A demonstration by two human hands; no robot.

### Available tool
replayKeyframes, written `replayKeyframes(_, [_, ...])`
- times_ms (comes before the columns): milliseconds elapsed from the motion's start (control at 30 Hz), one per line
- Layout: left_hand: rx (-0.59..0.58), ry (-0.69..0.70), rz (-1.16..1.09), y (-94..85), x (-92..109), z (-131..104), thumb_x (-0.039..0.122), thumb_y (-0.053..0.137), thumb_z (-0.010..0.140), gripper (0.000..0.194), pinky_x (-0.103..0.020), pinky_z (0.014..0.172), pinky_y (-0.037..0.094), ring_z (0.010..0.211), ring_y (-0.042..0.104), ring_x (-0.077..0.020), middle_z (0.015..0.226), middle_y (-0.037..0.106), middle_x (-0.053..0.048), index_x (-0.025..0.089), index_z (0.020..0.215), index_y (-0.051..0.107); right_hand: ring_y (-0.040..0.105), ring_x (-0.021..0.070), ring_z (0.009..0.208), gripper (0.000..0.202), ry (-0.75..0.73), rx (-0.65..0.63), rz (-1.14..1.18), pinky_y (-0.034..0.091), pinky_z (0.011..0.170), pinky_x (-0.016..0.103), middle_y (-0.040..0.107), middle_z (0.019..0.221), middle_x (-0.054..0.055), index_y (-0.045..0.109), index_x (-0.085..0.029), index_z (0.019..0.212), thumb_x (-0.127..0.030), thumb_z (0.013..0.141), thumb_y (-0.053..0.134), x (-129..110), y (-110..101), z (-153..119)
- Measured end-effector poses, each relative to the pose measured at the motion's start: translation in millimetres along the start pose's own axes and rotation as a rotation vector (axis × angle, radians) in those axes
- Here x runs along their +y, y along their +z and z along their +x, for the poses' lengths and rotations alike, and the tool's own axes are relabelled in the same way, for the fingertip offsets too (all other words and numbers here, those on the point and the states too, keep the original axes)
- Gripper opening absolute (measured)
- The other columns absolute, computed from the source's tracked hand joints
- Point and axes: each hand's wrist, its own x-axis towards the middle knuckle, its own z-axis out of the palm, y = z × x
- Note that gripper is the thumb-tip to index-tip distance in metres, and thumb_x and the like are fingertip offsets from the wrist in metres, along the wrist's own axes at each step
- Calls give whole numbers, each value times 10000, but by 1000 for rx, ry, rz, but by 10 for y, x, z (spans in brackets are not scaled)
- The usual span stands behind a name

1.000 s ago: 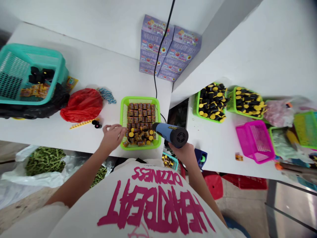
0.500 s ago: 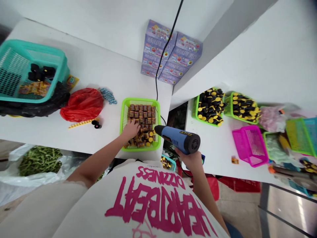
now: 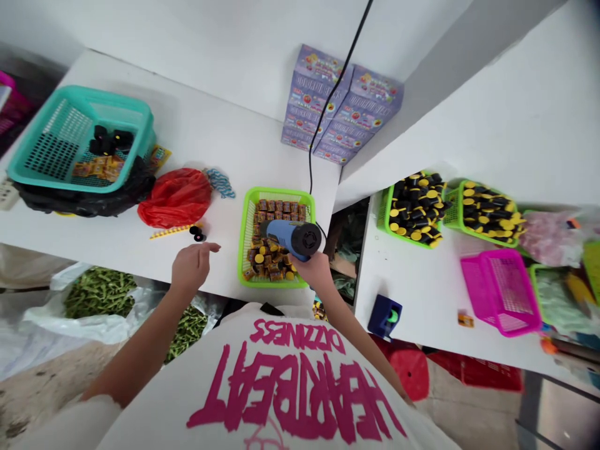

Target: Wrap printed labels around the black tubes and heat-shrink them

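My right hand (image 3: 313, 267) grips the handle of a blue and black heat gun (image 3: 287, 237). The heat gun is over a green basket (image 3: 242, 250), its nozzle end low above the contents. Inside that basket are rows of small brown-labelled jars (image 3: 279, 208) at the far side and a jumble of similar jars with yellow ends (image 3: 268, 256) at the near side. To the left of the basket, above the table's front edge, my left hand (image 3: 191, 269) is open, one finger pointing right, with nothing visible in it. Two small black pieces (image 3: 197, 234) lie just beyond it.
A red plastic bag (image 3: 177, 197) and a teal basket (image 3: 82, 181) stand on the left. Purple boxes (image 3: 340, 109) are stacked at the back, a black cord (image 3: 328, 100) hanging before them. On the right table are green baskets of black-and-yellow pieces (image 3: 417, 209) and a magenta basket (image 3: 501, 290).
My left hand has come out of the green basket and moved left. My right hand has brought the heat gun leftward over the basket. The view has shifted slightly left.
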Motion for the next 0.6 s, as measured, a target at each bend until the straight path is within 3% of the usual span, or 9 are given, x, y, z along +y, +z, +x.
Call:
replayKeyframes(100, [70, 12, -76, -39, 1, -15, 314, 197, 1003, 548, -374, 890, 473, 938, 678, -228, 967, 748, -73, 184, 930, 724, 725, 329, 846, 344, -1, 0, -12, 513, 665, 307, 754, 783, 127, 754, -150, 851, -467, 756, 658, 25, 34, 30])
replayKeyframes(333, [67, 38, -92, -33, 79, 26, 310, 207, 989, 539, -373, 877, 475, 903, 684, -221, 929, 752, -65, 194, 885, 723, 721, 333, 875, 392, 28, 11, 35, 529, 673, 309, 758, 790, 123, 755, -116, 864, -477, 770, 633, 291, -65, -109])
replayKeyframes(600, [67, 34, -63, -122, 98, 174, 345, 190, 996, 563, -415, 882, 473, 914, 678, -255, 951, 743, -89, 190, 902, 723, 718, 293, 865, 382, -32, -48, 111, 547, 730, 310, 767, 823, 92, 756, -121, 912, -455, 759, 649, 234, -84, -246])
